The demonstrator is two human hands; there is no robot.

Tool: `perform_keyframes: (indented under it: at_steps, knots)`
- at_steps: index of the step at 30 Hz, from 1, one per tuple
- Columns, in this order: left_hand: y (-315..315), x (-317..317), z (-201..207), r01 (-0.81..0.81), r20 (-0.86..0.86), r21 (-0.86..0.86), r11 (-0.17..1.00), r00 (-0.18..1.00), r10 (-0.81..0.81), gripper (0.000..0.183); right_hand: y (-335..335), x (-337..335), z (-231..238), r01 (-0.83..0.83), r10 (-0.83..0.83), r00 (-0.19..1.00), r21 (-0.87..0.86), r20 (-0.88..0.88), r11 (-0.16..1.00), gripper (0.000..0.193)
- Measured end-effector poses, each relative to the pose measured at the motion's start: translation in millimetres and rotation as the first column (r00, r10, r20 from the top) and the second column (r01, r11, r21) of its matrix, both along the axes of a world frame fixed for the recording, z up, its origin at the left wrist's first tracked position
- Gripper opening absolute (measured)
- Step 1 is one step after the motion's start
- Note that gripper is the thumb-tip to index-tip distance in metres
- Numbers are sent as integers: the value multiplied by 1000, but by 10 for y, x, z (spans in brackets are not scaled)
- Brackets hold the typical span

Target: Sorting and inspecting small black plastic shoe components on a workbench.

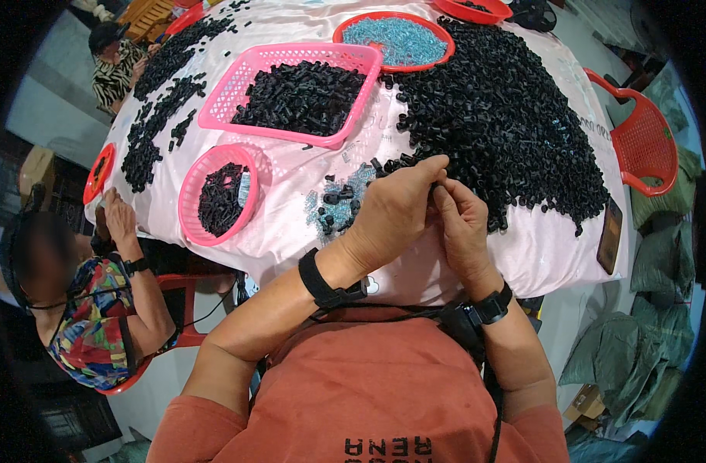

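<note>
My left hand [395, 210] and my right hand [464, 222] meet close together over the near edge of a big heap of small black plastic parts [515, 123]. Fingers and thumbs of both are pinched together, tip to tip. Whatever sits between them is too small and covered to make out. Just left of my left hand lie a few small clear bluish pieces [358, 179], mixed with some black parts [327, 222]. A round pink basket [185, 202] farther left holds thin black pieces. Behind it, a rectangular pink basket [220, 104] is filled with black parts.
A red round tray [451, 48] of clear bluish pieces stands at the back. More black parts [141, 158] spread along the left, where one co-worker [98, 309] sits and another is farther back. A phone [610, 238] lies at the right edge, near a red chair [646, 143].
</note>
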State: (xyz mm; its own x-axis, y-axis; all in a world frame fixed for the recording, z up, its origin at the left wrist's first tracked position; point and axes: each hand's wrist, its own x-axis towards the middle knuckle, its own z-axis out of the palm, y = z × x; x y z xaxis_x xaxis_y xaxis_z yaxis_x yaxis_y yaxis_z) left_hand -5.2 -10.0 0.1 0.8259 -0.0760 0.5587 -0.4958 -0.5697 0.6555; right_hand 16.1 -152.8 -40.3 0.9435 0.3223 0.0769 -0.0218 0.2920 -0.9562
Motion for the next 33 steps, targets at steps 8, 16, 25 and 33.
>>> perform_keyframes:
  at_steps: [8,16,25,33]
  knots:
    - [70,36,-24,102,55,72,992,993,-106,39,-11,24,-100,33,-27,998,104,-57,994,16]
    - [143,30,-53,162,-26,198,967,987,-160,49,8,6,-26,13,-9,999,84,-50,996,17]
    - [124,34,-78,116,-3,193,974,993,-118,47,-43,2,-15,-20,19,1000,-15,-18,1000,18]
    - [68,6,-42,163,-32,187,969,987,-160,38,-81,35,-112,-35,36,999,48,-6,998,19]
